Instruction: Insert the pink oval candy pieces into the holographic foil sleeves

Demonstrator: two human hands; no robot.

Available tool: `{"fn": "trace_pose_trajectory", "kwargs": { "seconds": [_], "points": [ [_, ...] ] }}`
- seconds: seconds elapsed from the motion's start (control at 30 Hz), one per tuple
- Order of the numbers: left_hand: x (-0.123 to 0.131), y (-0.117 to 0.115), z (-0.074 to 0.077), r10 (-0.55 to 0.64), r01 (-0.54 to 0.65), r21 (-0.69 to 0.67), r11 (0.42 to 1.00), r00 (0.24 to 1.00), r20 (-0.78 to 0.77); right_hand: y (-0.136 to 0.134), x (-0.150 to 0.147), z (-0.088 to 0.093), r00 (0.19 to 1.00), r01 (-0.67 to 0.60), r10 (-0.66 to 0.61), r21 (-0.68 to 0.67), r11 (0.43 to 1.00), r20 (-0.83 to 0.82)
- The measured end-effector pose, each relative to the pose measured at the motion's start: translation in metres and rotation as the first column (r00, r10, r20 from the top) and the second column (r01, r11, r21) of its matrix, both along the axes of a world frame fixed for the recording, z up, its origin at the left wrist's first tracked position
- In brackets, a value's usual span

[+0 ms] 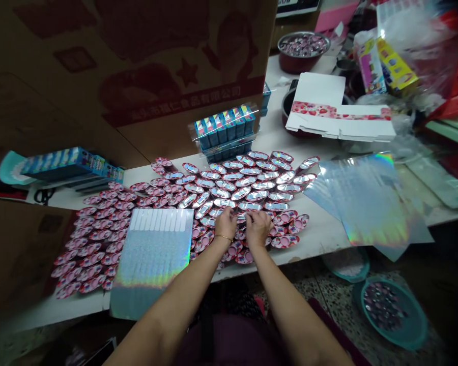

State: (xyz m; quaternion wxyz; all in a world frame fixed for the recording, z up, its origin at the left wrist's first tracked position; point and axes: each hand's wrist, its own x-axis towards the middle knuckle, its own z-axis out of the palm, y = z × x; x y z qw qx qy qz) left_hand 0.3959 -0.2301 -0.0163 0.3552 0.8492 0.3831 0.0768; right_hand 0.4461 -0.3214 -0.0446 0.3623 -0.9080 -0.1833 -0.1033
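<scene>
Carton (175, 107) printed in red Chinese, legible ending 食品有限公司. Left hand (226, 225) with gold bangle (223, 237) and right hand (257, 229) reach forward side by side, palms down, fingers on foil-lidded pink cups (256, 195), dozens, too many to count, fanned across white worktop (320, 249); can't tell if either grip is clamped on a cup or only touching. One holographic sheet (152, 259) lies left of the hands, another (366, 203) right.

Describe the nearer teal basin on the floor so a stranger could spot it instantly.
Below the right end of the white table, two teal basins sit on the speckled floor. Yours is the nearer, holding shiny purple-and-silver pieces, unlike the pale-filled basin behind it.
</scene>
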Motion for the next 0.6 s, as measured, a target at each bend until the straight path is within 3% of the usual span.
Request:
{"fn": "trace_pose_trajectory", "kwargs": {
  "seconds": [0.2,0.33,0.43,0.53,0.6],
  "points": [
    [0.002,0.005,0.002,0.074,-0.078,-0.032,0.996,0.993,-0.093,0.001,0.006,0.005,0.995,-0.010,0.005,-0.045,0.999,-0.104],
    [-0.007,0.017,0.011,0.055,-0.052,0.018,0.998,0.973,-0.224,0.003,0.012,0.010,0.984,0.013,-0.024,-0.060,0.998,-0.178],
    [-0.020,0.021,0.023,-0.121,0.156,0.184,0.970,0.974,-0.191,-0.004,0.013,0.018,0.989,-0.050,0.033,-0.112,0.992,-0.147],
    [-0.033,0.017,0.029,-0.414,0.460,0.359,0.812,0.888,-0.202,-0.017,0.008,0.027,0.980,-0.199,0.191,-0.277,0.940,-0.053],
    [-0.038,0.015,0.028,-0.481,0.571,0.396,0.719,0.820,-0.310,-0.023,0.002,0.031,0.957,-0.274,0.287,-0.419,0.866,-0.035]
  ]
}}
